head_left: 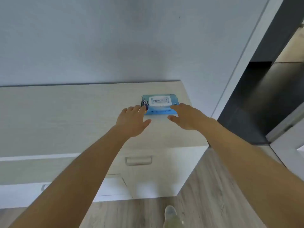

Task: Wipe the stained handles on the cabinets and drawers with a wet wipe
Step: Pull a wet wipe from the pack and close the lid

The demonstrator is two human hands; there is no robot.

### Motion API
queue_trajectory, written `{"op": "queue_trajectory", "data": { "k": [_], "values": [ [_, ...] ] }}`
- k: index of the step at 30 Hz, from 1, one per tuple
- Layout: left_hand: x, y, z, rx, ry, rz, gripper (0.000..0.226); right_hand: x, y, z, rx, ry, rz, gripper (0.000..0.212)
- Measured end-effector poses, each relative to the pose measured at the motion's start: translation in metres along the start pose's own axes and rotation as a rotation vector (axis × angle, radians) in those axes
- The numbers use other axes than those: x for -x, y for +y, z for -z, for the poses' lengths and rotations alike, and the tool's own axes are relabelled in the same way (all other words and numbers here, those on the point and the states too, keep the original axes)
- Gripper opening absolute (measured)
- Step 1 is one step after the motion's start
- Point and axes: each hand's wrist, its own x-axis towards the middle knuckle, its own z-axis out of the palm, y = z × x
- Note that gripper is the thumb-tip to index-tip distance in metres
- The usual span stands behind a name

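A blue pack of wet wipes point(158, 104) with a white flip lid lies flat on the pale wooden cabinet top point(74, 116), near its right end. My left hand point(131, 122) is open, palm down, its fingertips at the pack's left end. My right hand point(185, 116) is open too, fingers spread, touching the pack's right front corner. Below the top, a drawer front carries a pale rectangular handle point(138, 160). Part of a second handle point(44, 187) peeks out lower left beside my forearm.
A plain grey-white wall point(115, 38) rises behind the cabinet. To the right stands a white door frame point(243, 63) with a dark opening point(263, 96) beyond. Wood-look flooring point(213, 186) runs along the cabinet's right side, and my shoe point(171, 213) shows at the bottom.
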Motion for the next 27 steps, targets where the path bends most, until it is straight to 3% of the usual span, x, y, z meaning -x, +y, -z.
{"op": "queue_trajectory", "data": {
  "k": [6,12,20,27],
  "values": [
    [-0.063,0.003,-0.024,0.082,-0.031,0.075,0.062,-0.062,0.026,-0.016,-0.015,-0.074,0.093,0.051],
    [-0.099,-0.004,-0.052,0.106,-0.055,0.149,0.07,-0.112,0.046,-0.031,-0.082,0.04,0.196,0.051],
    [-0.111,-0.013,-0.076,0.335,-0.032,0.049,0.073,-0.137,0.059,-0.053,-0.208,0.1,0.278,0.052],
    [-0.089,-0.011,-0.081,0.316,0.073,-0.006,0.07,-0.119,0.06,-0.063,-0.156,0.271,0.415,0.053]
  ]
}}
